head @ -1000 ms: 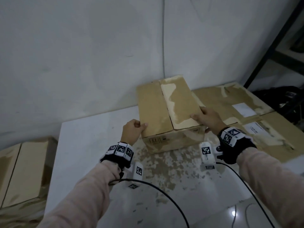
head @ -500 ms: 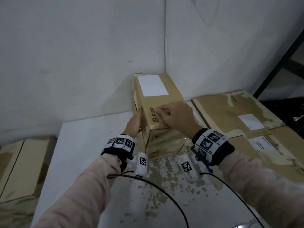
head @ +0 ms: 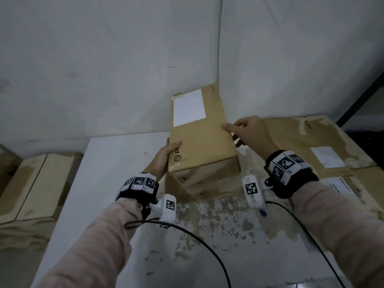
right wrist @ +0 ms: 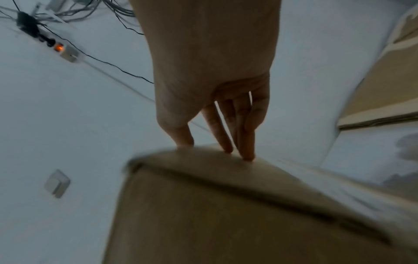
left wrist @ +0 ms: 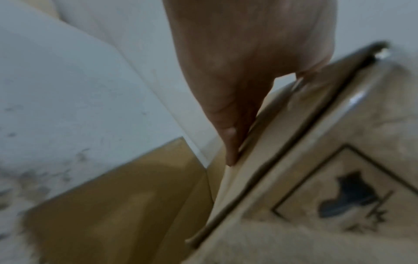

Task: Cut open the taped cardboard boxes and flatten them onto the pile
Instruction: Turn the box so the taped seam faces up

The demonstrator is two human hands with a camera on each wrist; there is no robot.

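Observation:
A taped cardboard box (head: pixel 203 142) with a white label on its upper face stands tilted on the white table (head: pixel 116 163), its far end raised toward the wall. My left hand (head: pixel 166 156) holds the box's near left corner, thumb on the top face and fingers flat along the side (left wrist: pixel 230 142). My right hand (head: pixel 247 132) touches the box's right top edge with straight fingertips (right wrist: pixel 246 155). The left wrist view shows the box (left wrist: pixel 339 160) with a printed boot symbol. No cutting tool is in view.
Flattened cardboard (head: pixel 311 146) with labels and torn tape lies piled at the right. More closed boxes (head: pixel 35 183) sit low at the left, beside the table. A black rack post (head: pixel 357 98) rises at far right. A power strip (right wrist: pixel 58 48) with cables lies beyond.
The box has been rolled over: its taped seam face was up, now the labelled face is up and tilted. My right hand moved from the near face to the right edge.

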